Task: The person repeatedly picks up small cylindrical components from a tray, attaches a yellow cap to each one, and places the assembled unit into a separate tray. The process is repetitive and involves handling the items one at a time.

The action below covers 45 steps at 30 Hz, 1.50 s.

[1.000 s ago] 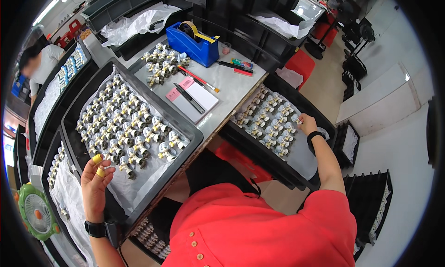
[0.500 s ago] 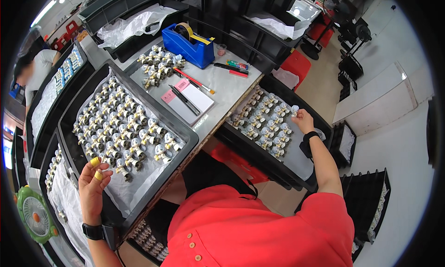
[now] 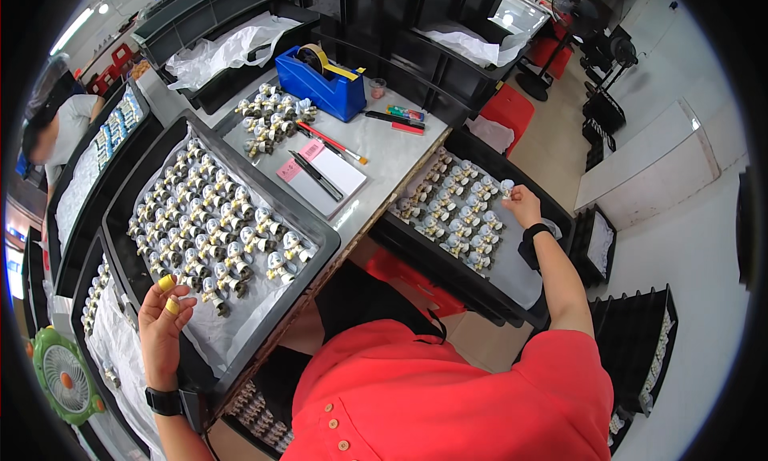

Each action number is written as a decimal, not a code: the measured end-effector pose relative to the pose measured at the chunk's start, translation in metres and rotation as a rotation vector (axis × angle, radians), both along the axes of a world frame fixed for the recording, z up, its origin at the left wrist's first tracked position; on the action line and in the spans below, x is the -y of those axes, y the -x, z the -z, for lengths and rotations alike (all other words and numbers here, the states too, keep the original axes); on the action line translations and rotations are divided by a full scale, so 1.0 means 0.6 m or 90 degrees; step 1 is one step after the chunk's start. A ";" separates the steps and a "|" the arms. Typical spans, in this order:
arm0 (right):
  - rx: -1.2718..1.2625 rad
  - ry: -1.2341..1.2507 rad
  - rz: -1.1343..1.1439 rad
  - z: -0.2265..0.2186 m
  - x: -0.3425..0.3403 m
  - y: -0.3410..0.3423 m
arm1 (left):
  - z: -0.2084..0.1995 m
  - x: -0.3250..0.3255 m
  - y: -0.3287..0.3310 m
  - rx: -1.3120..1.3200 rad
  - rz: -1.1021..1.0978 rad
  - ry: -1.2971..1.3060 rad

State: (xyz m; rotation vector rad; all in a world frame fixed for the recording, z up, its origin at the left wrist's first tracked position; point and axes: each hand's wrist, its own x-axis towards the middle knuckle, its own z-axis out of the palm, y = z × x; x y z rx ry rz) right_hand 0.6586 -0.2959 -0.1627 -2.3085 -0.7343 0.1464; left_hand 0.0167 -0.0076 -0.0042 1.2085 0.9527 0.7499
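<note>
My right hand (image 3: pixel 525 207) pinches a small white-and-grey figurine (image 3: pixel 506 188) at the right side of a black crate (image 3: pixel 404 241). Rows of similar figurines (image 3: pixel 462 209) lie on the pale liner inside that crate. My left hand (image 3: pixel 164 329) hovers by the near left corner of a large black tray (image 3: pixel 324 235), fingers apart and holding nothing. Yellow wraps cover two of its fingertips. Many white, grey and yellow figurines (image 3: pixel 210 213) fill the paper-lined tray in rows.
On the grey table stand a blue tape dispenser (image 3: pixel 320 85) and a cluster of figurines (image 3: pixel 270 117). Pens (image 3: pixel 316 175) lie on a pink-and-white notepad (image 3: pixel 348 177). A green fan (image 3: pixel 68 377) is at lower left. Another person (image 3: pixel 68 129) works at far left.
Both hands stay nearly where they were, the right one still pinching the figurine. The whole view has shifted very slightly.
</note>
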 end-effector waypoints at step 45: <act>0.132 0.251 -0.023 0.004 0.022 0.014 | 0.001 0.001 0.000 -0.013 0.003 -0.012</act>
